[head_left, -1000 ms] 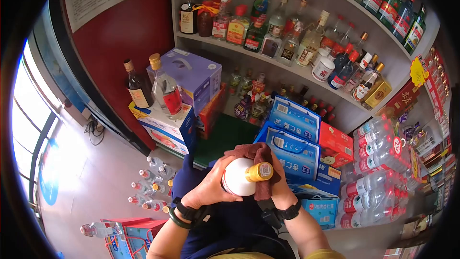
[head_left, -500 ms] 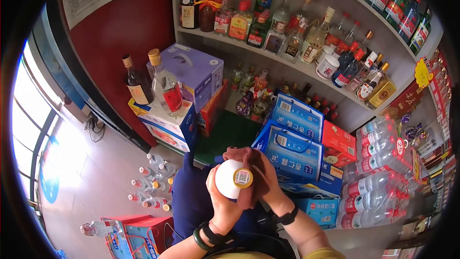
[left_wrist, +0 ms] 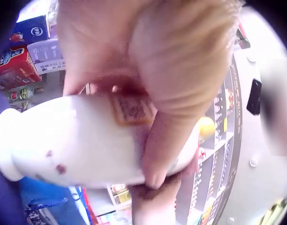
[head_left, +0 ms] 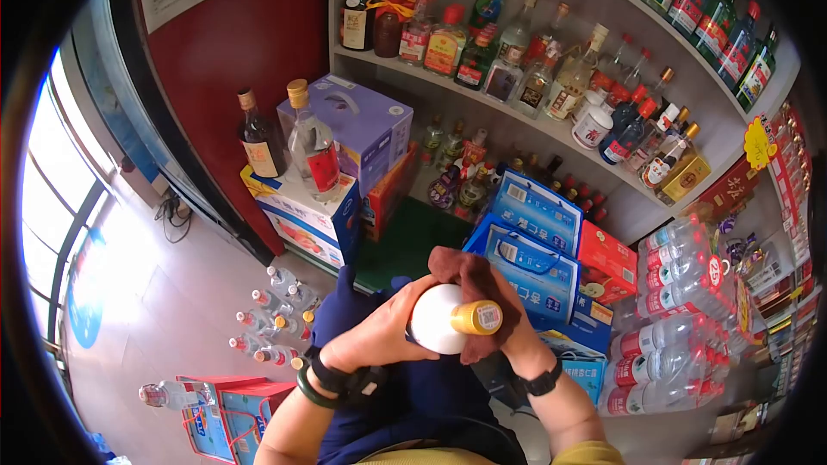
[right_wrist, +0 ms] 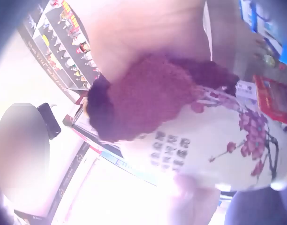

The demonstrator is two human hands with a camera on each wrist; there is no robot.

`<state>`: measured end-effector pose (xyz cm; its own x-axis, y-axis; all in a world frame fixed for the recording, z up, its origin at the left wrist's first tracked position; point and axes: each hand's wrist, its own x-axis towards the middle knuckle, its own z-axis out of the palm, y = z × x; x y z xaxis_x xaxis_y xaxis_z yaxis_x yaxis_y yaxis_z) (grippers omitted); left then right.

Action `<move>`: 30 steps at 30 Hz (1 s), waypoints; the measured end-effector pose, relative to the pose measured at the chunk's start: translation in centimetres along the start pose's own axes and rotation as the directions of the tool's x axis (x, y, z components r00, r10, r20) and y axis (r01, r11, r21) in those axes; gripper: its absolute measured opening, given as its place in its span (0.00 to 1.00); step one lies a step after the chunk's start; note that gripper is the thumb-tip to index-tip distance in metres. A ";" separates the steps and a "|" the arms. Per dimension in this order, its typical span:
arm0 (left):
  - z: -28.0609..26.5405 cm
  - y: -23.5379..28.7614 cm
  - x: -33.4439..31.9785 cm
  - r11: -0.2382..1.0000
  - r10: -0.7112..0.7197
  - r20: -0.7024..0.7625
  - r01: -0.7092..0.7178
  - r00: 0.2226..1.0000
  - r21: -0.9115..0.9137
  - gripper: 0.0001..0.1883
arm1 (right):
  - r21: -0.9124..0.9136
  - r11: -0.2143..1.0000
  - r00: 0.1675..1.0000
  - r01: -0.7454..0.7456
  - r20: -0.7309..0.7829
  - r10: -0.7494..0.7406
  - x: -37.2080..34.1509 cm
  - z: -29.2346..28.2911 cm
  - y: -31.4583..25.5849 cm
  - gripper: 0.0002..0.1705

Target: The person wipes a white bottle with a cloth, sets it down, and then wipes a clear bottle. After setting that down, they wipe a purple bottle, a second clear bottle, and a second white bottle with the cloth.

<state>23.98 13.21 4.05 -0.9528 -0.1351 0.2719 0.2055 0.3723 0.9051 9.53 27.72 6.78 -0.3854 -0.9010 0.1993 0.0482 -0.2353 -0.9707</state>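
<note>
Head view: white bottle (head_left: 435, 320) sits between left hand (head_left: 377, 331) and right hand (head_left: 521, 336).

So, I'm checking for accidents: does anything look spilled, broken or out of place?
Nothing clearly stands out: no spill or breakage shows. The floor bottles seem to lean, but the wide lens probably explains that. The white bottle in the left hand shows no visible damage.
</note>
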 end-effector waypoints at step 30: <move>-0.3 -1.6 1.0 0.999 -0.002 0.057 0.005 0.998 -0.054 0.52 | -0.312 0.932 0.907 0.184 0.420 -0.039 3.0 -4.3 0.4 0.40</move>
<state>22.80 12.16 2.95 -0.9645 -0.0831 0.2506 0.2121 0.3212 0.9229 4.40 26.46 6.38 0.0351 -0.9608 0.2749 -0.3135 -0.2717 -0.9099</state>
